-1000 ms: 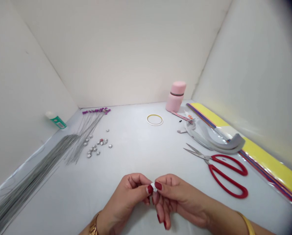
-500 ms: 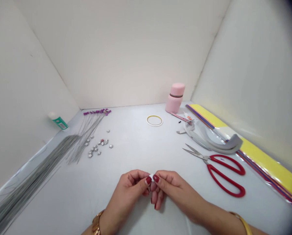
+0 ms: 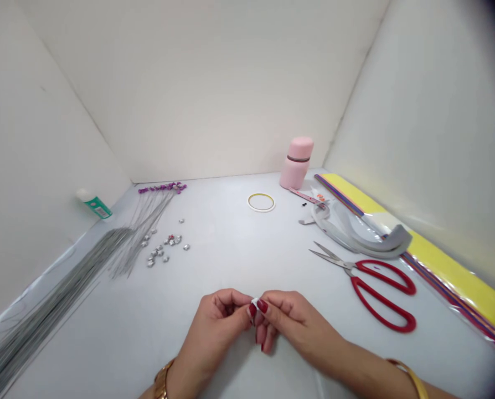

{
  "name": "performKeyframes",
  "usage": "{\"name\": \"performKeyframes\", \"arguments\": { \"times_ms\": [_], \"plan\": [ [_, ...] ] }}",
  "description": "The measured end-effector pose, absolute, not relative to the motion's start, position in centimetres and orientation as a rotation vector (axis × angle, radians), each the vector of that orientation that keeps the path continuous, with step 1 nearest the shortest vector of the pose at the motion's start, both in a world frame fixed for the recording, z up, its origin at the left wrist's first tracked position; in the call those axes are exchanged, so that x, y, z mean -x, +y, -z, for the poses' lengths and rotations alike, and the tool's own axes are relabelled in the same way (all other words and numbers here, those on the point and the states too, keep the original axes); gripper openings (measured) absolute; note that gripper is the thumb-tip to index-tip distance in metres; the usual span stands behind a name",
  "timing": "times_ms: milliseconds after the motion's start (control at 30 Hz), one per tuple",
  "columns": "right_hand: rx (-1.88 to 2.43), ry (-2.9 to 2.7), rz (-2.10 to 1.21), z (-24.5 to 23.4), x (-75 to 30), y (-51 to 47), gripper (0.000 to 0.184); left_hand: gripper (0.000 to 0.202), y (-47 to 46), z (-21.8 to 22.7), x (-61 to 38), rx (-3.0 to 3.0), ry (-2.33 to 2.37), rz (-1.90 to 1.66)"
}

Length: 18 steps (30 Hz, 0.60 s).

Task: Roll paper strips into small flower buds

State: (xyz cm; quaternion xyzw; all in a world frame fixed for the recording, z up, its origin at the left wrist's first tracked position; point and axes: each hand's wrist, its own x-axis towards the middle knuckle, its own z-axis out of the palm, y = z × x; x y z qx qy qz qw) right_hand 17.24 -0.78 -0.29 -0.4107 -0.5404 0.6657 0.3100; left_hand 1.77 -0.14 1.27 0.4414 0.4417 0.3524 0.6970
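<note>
My left hand (image 3: pixel 226 318) and my right hand (image 3: pixel 287 316) meet at the front middle of the table. Between their thumbs and fingertips they pinch a small white folded paper star (image 3: pixel 255 301), mostly covered by the fingers, so its exact shape is hard to see. Both hands are closed on it, thumbs on top, and the lower fingers of the right hand curl beneath. To the left lie several small silver paper stars (image 3: pixel 158 250), one with a red mark. Red-handled scissors (image 3: pixel 349 266) rest at the right, blades partly apart, pointing left.
Long grey wires (image 3: pixel 65 299) lie along the left, with purple-tipped stems (image 3: pixel 160 189) behind. A green-and-white tube (image 3: pixel 96 205) leans there. Toward the back are a tape ring (image 3: pixel 261 209) and a pink flask (image 3: pixel 296 166). Pale paper strips (image 3: pixel 355 241) and packed coloured sheets (image 3: pixel 450 271) lie right.
The fingertips have shifted slightly on the small white star, and the left thumb has tilted a little lower. The whole view has moved slightly; the objects on the table stay put.
</note>
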Motion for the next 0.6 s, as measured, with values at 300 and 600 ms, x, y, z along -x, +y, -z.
{"name": "performKeyframes", "arguments": {
  "times_ms": [300, 600],
  "plan": [
    [1.026, -1.259, -1.884, 0.03, -17.32, -0.72, 0.038, 0.014, -0.33, -0.4, -1.49, -1.094, 0.974, -0.891],
    [0.979, -1.209, -1.901, 0.14, -16.97, -0.67, 0.039, 0.014, -0.38, -0.66, -1.47, -1.497, 1.069, -1.032]
  ]
}}
